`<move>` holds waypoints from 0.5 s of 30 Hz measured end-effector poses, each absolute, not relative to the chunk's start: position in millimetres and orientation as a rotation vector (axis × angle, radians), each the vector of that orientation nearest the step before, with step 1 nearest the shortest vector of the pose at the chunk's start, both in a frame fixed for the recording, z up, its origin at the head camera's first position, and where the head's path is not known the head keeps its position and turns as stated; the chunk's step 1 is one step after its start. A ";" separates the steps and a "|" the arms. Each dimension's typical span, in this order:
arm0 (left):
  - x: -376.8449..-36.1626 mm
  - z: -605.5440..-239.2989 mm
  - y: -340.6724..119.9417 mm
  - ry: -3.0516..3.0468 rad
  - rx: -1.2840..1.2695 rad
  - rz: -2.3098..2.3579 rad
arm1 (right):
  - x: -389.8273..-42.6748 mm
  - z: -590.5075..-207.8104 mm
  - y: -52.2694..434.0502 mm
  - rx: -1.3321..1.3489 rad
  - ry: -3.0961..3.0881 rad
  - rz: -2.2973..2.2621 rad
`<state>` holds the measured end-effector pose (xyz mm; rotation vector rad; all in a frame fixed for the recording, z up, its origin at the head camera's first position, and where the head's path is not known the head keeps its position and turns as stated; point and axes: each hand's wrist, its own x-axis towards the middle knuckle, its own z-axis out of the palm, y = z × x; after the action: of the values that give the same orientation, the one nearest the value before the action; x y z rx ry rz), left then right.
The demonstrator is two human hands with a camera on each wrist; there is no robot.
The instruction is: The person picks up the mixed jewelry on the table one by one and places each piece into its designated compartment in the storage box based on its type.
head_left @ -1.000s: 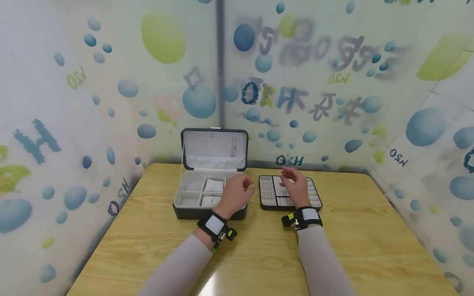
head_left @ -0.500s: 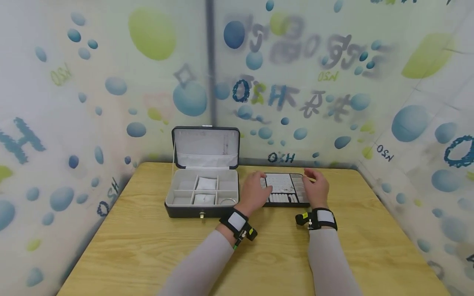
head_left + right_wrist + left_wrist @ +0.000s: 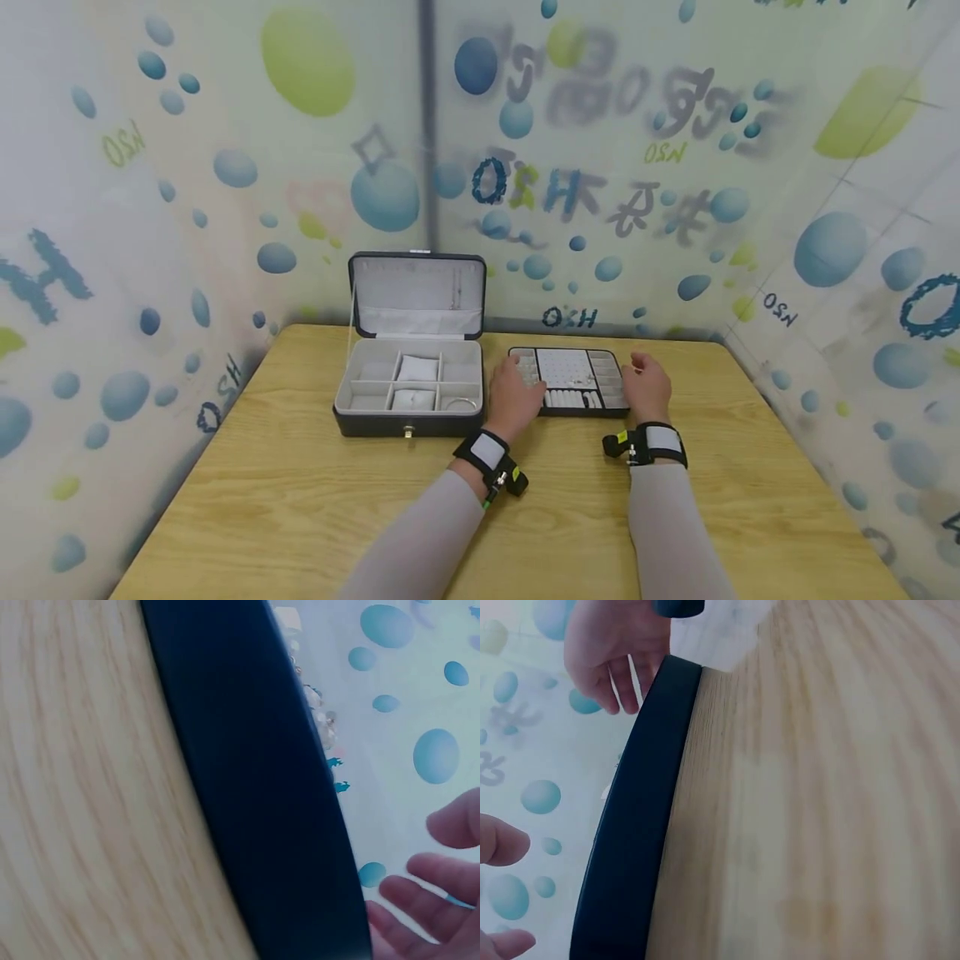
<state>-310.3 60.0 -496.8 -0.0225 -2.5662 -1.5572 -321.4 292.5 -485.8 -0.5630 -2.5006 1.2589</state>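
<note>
A shallow jewelry tray [image 3: 570, 412] with a dark rim and pale compartments lies on the table, holding small pieces of jewelry. My left hand [image 3: 513, 400] is at its left end, fingers reaching along that side. At the opposite end is my right hand [image 3: 647, 388], fingers loosely bent beside the edge. In the left wrist view, the tray's dark side [image 3: 634, 810] stands near my left fingertips [image 3: 506, 841]. The right wrist view has my spread right fingers [image 3: 427, 900] close to the tray's side [image 3: 247, 772]; whether they touch it cannot be told.
Left of the tray stands an open jewelry box [image 3: 367, 426], its lid [image 3: 408, 286] raised with a chain hanging inside. White cushions [image 3: 417, 368] and a bangle [image 3: 459, 406] sit in its compartments. The wooden table [image 3: 300, 500] meets a patterned wall [image 3: 637, 108] behind.
My left hand has moved right, from over the jewelry box to the tray's left end. My right hand has moved from above the tray to its right end. The head view has shifted slightly.
</note>
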 end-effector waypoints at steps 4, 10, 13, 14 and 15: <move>-312.2 -500.6 59.4 -2.588 -0.005 -1.545 | -321.2 -486.4 291.4 -0.582 -2.598 1.209; -315.7 -499.8 53.9 -2.704 0.020 -1.455 | -320.1 -488.5 293.1 -0.548 -2.761 1.089; -315.1 -497.9 52.9 -2.786 0.018 -1.373 | -319.6 -488.4 294.0 -0.532 -2.818 1.034; -314.8 -497.0 52.9 -2.807 0.022 -1.355 | -319.3 -488.1 293.9 -0.533 -2.828 1.027; -315.0 -496.9 53.0 -2.827 0.024 -1.332 | -319.1 -487.9 294.0 -0.536 -2.836 1.016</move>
<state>-315.0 53.0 -496.9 0.0236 -2.8272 -1.3320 -319.1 294.0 -487.9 -0.5360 -2.8363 1.0161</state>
